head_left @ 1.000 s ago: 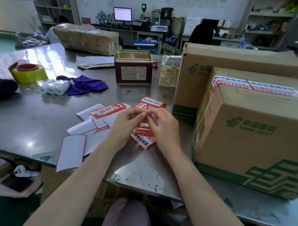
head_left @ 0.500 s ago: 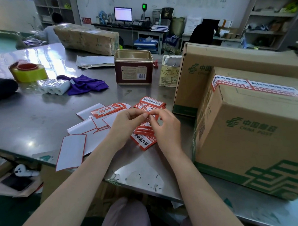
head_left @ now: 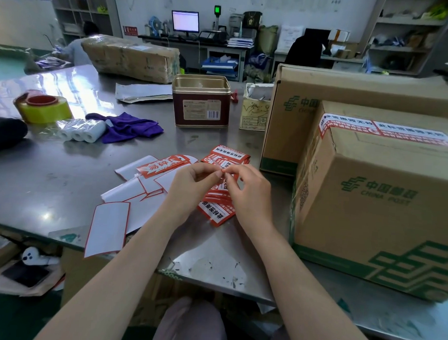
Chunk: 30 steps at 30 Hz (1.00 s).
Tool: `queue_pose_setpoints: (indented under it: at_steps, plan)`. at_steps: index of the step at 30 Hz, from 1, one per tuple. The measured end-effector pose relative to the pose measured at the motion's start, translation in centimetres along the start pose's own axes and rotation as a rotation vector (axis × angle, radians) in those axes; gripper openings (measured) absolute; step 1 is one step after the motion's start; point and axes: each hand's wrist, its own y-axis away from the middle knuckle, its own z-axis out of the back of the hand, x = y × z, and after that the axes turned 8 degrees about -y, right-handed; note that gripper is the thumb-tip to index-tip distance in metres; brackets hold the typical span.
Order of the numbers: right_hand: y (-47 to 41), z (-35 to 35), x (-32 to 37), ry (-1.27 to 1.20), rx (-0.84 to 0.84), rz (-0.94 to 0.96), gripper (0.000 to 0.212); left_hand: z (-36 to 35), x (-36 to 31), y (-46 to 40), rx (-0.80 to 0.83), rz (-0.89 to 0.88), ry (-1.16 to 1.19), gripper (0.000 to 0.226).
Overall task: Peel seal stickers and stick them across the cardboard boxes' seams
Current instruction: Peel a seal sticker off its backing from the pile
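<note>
A stack of red-and-white seal stickers (head_left: 217, 210) lies on the steel table (head_left: 50, 188) in front of me. My left hand (head_left: 191, 191) and my right hand (head_left: 250, 196) meet above the stack, fingertips together, pinching the edge of one seal sticker (head_left: 223, 184). A brown China Post cardboard box (head_left: 380, 202) stands to the right, with two seal stickers (head_left: 378, 129) stuck along its top seam. A bigger cardboard box (head_left: 349, 90) stands behind it.
White peeled backing sheets (head_left: 110, 224) and a red fragile label (head_left: 161, 165) lie left of my hands. Further back are a yellow tape roll (head_left: 44, 108), white rolls (head_left: 82, 130), a purple cloth (head_left: 127, 125), a metal tin (head_left: 200, 102) and a wrapped parcel (head_left: 130, 56).
Both hands have stayed over the sticker stack; the fingertips have shifted slightly while working at the sticker's edge. Nothing else on the table has moved.
</note>
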Motion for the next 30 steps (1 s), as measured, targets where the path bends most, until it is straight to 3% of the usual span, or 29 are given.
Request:
queue_pose_setpoints:
  at_steps: [16,30]
  plan:
    - [-0.09,0.43,0.04,-0.115,0.012,-0.068,0.025,-0.36,-0.2,0.24,0.039,-0.076,0.009,0.012]
    - [-0.46,-0.08,-0.83,-0.144,-0.086,-0.161,0.031,-0.39,0.14,0.02,-0.025,0.062,0.052,0.011]
